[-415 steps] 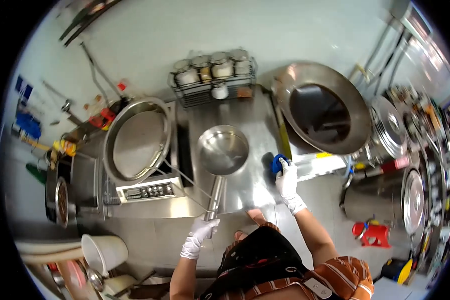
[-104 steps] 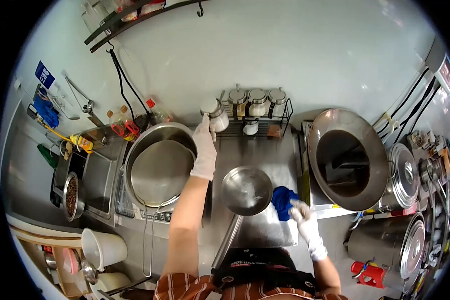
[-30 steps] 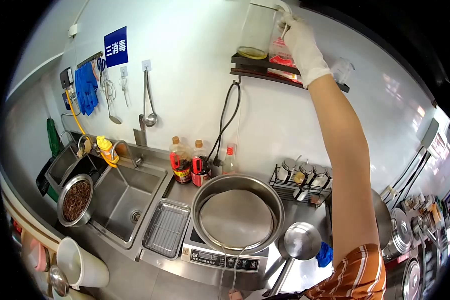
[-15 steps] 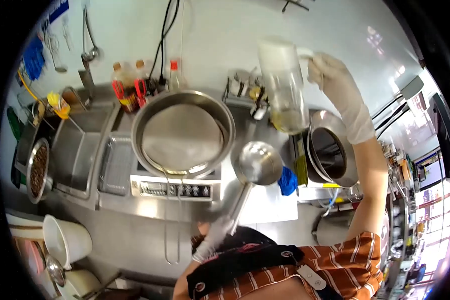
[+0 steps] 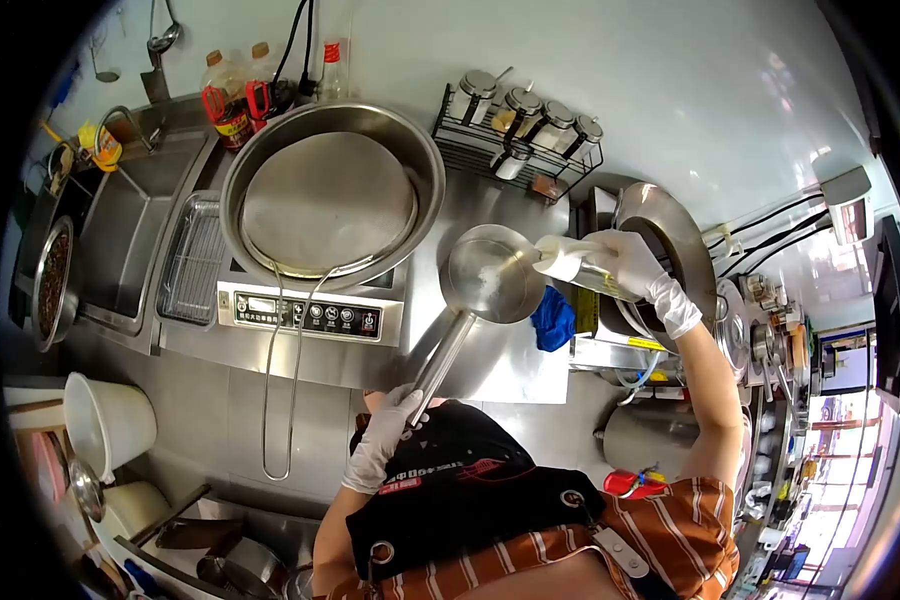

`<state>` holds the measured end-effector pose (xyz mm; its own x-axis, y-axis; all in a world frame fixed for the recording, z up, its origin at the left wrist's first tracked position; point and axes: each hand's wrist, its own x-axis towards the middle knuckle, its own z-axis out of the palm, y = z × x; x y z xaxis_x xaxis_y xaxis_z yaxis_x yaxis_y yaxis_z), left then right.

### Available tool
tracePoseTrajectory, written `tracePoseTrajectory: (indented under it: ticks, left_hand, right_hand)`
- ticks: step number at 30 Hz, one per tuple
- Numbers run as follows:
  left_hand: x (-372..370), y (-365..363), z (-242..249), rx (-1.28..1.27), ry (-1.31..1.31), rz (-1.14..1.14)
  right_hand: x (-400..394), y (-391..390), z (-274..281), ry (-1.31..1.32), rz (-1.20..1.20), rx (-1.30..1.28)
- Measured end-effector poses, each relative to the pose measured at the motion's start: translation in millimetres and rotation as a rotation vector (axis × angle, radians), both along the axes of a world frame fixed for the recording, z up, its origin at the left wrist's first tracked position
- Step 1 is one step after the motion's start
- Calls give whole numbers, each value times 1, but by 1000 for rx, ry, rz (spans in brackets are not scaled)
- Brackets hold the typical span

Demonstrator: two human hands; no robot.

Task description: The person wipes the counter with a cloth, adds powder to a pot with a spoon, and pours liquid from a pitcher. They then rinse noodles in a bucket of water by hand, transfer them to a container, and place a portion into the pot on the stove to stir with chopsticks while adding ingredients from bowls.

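White-gloved left hand (image 5: pixel 385 432) grips a steel pan (image 5: pixel 492 275) by its handle (image 5: pixel 444 362); the right hand (image 5: pixel 638 265) clasps a tilted jug (image 5: pixel 582 268), fingers closed

Bright light fills the room; the windows (image 5: pixel 843 445) at lower right wash out nearly white. Glare whitens the tabletop (image 5: pixel 520 372) below centre. Fisheye distortion curves edges towards black corners.
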<state>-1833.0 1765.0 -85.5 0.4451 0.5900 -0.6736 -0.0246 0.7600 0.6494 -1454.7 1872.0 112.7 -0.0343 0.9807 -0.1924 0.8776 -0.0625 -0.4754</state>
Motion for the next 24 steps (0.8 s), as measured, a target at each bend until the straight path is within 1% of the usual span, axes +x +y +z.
tracePoseTrajectory:
  ticks: [1,4,7,9,14,16,19,22,24]
  left_hand:
    - [1,-1,-1,-5,1,7]
    - [1,-3,-5,-18,30,41]
    - [1,-4,-15,8,-25,35]
    - [0,-4,-20,26,-36,10]
    - [-1,0,-15,10,-66,40]
    - [-1,-1,-20,12,-75,50]
    - [-1,-3,-28,16,-128,73]
    - [-1,-3,-28,7,-138,76]
    - [0,-2,-29,12,-148,72]
  right_hand:
    - [0,1,-3,1,7,-5]
    - [3,3,-15,-116,87,-7]
    - [8,6,-28,-181,171,30]
    - [6,9,-30,-199,192,13]
    - [2,15,-37,-241,284,26]
    - [-3,15,-38,-319,333,55]
    - [-22,12,-24,-329,282,29]
    - [-28,14,-22,-368,291,1]
    - [-26,16,-28,-345,295,-15]
